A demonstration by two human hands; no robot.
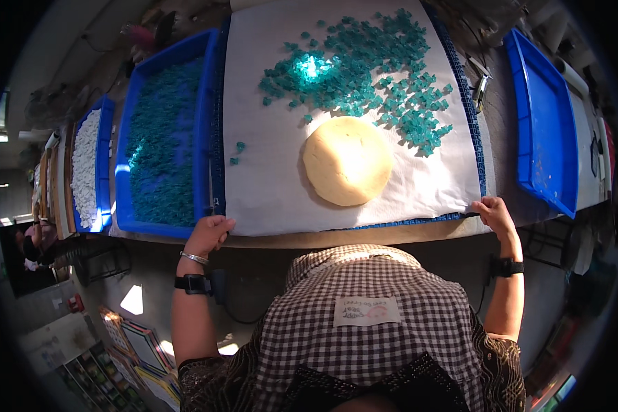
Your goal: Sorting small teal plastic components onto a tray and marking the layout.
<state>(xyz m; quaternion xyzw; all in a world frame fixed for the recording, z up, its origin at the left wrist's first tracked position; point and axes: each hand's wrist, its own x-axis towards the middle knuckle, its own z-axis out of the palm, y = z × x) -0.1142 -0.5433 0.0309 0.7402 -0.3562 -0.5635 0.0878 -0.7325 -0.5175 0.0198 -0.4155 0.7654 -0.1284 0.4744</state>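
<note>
The left hand [211, 235] and right hand [496, 215] pinch the near corners of the sheet [264, 172], which lies beneath green pieces [419, 123]; it looks light, limp, best held by its edges.

Left forearm [191, 316] and right forearm [507, 302] extended forward, well apart; left hand [209, 235] with fingers [221, 226] curled inward, right hand [494, 212] angled toward the left, its fingers pinched together
</note>
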